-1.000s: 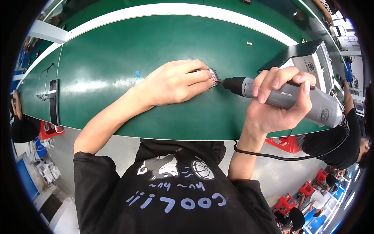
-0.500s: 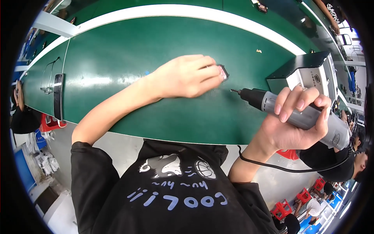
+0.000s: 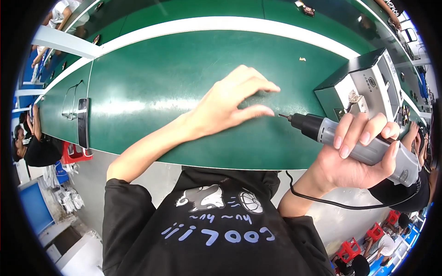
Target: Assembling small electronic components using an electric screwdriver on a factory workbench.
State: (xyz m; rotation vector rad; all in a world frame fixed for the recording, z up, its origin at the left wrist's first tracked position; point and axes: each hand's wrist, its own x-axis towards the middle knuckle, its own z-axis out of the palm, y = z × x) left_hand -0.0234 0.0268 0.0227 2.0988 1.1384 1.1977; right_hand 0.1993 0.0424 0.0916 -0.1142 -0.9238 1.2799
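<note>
My left hand (image 3: pixel 235 101) hovers over the green tabletop (image 3: pixel 175 60), thumb and fingers spread apart. Nothing shows between them. The grey and black electric screwdriver (image 3: pixel 328 130) lies in my right hand (image 3: pixel 359 149), with the fingers wrapped round its body. Its thin bit points left, and the tip is close to my left thumb. From the screwdriver's rear end a black cord (image 3: pixel 322 200) loops down below the table edge. Just beyond my right hand stands a black and white box-shaped machine (image 3: pixel 382 85) with a small metal part on its front.
A wire stand (image 3: pixel 70 102) and a long black bar (image 3: pixel 83 123) lie at the table's left end. A tiny tan scrap (image 3: pixel 302 59) rests near the white rail (image 3: pixel 221 24). Other people and red stools (image 3: pixel 349 250) are around the bench.
My left hand has opened, and the small dark and reddish piece at its fingertips no longer shows. The view has shifted slightly; the right hand still grips the screwdriver.
</note>
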